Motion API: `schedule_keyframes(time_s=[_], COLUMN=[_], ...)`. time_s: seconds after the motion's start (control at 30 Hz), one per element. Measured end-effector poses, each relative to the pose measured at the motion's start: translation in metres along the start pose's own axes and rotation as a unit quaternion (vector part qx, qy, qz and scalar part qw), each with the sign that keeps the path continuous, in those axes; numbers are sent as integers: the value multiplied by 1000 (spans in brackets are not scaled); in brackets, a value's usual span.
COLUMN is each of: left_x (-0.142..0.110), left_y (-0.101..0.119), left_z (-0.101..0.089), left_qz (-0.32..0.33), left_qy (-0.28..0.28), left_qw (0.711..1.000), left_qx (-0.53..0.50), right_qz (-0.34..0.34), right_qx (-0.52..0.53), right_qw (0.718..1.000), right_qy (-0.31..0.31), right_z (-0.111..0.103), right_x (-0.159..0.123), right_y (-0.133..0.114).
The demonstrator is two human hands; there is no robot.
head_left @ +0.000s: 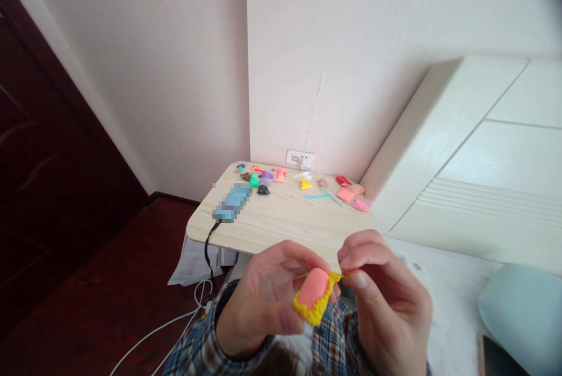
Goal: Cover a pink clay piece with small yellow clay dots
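Note:
A small clay figure, with a smooth salmon-pink middle and a bumpy yellow border, is held up in front of my body. My left hand is closed around it, with the thumb at its lower left and the fingers above and behind. From its upper right, a thin strip of yellow clay reaches toward my right hand. The right thumb and forefinger pinch the tip of that strip. My left fingers partly hide the back of the figure.
A pale wooden table stands against the wall, bearing colourful clay lumps, pink packets, turquoise sticks and a pixelated blue phone-like object. Behind it is a wall socket. A white cable hangs at left.

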State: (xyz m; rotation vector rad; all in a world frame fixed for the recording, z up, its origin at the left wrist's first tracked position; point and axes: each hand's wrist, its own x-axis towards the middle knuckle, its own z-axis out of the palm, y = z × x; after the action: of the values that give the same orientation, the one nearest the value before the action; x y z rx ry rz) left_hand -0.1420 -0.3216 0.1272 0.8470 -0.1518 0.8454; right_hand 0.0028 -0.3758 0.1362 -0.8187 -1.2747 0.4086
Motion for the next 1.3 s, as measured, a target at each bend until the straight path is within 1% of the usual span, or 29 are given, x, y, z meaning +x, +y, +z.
schedule_keyframes(time_s=[0.13, 0.3, 0.43, 0.53, 0.77, 0.93, 1.0, 1.1, 1.17, 1.23, 1.3], left_x=[-1, -2, -3, -3, -1, -4, -6, -8, -8, -9, -9], left_y=[2, 3, 2, 4, 5, 4, 5, 5, 6, 8, 10], left_z=[-2, -2, -5, -5, -3, -7, -9, -13, -14, -14, -13], left_qz=[-3, -27, 2, 1, 9, 3, 0, 2, 1, -4, -3], left_qy=[7, 34, 9, 14, 38, 52, 57, 65, 72, 77, 80], left_qw=[1000, 999, 1000, 1000, 998, 996, 995, 993, 993, 992, 993], left_qx=[-1, -4, -10, -1, 44, 70, 85, 95, 98, 99, 92], right_qz=[1, -7, -28, -31, -11, -18, -19, 7, 41, 91, 154], right_qx=[-11, -35, -49, -70, -92, -116, -112, -87, -55, -5, 57], right_qw=[1000, 999, 998, 997, 996, 993, 994, 996, 997, 993, 982], right_qy=[-3, -13, -26, -30, -1, -6, 2, 28, 47, 73, 95], right_z=[4, 5, 2, 2, 5, 8, 9, 9, 9, 9, 11], right_x=[0, -1, -1, -1, 0, 1, 1, 0, -1, 0, 3], right_y=[-1, 2, 4, 4, 3, 1, 2, 4, 6, 8, 10])
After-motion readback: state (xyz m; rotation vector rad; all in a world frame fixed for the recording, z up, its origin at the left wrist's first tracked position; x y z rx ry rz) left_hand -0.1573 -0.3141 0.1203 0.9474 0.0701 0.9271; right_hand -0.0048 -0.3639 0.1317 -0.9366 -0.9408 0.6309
